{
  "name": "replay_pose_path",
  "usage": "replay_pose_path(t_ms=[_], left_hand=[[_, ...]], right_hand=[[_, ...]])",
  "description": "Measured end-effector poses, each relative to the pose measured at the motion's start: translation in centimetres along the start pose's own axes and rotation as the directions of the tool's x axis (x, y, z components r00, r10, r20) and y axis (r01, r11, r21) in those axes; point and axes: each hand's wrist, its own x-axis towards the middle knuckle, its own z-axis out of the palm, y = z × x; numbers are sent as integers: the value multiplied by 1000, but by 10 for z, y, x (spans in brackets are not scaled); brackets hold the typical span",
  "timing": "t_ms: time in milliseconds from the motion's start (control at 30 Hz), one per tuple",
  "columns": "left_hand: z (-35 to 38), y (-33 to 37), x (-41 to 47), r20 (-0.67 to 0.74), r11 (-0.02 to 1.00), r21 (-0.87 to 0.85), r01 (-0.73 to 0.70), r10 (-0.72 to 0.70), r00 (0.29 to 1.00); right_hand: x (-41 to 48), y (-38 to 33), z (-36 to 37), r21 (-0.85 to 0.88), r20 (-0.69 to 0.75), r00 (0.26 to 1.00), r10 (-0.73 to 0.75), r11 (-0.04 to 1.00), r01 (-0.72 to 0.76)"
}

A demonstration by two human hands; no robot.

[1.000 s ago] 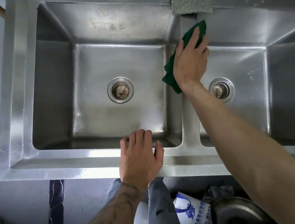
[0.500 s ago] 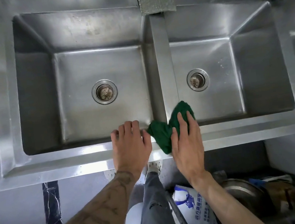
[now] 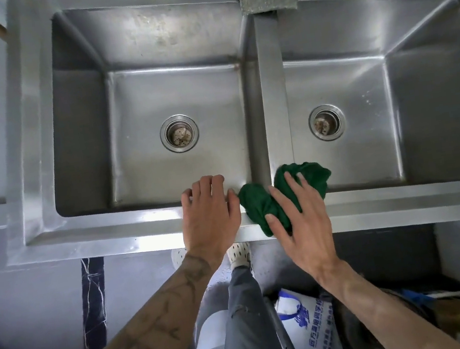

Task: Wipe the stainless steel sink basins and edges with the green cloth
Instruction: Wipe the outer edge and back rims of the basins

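Green cloth (image 3: 256, 203), off far divider (image 3: 271, 79) onto front rim (image 3: 113, 235)

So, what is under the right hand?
The bunched green cloth, pressed by the right hand onto the sink's front rim near the divider. The cloth's middle and the rim beneath it are covered.

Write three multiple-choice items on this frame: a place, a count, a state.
1. Where is the green cloth? A) on the front edge by the divider B) on the floor C) on the back ledge
2. How many drains show? A) one B) two C) three
3. What is the left hand doing? A) gripping the cloth B) resting on the front edge, empty C) raised clear

1 A: the right hand presses it there.
2 B: both are in plain view.
3 B: its fingers lie on that edge.
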Motion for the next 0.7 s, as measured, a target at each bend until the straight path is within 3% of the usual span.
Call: replay_pose_path(t_ms=[100,233,367,467,700], left_hand=[[-7,-12,-3,-83,996,-86,11,-18,996],[-20,-54,-14,-148,996,24,91,-86,985],[-31,-102,-18,-144,988,66,143,-132,981],[-32,-114,-16,-170,981,74,179,-165,972],[-31,-115,-16,-226,979,60,193,-175,958]], right_hand=[[10,-32,12,3,-17,1000,-26,1000,26],[26,-67,29,41,83,964,-253,967,250],[52,-26,8,86,27,927,-374,925,371],[52,-8,2,118,134,871,-472,881,459],[58,-103,42,29,244,889,-387,919,393]])
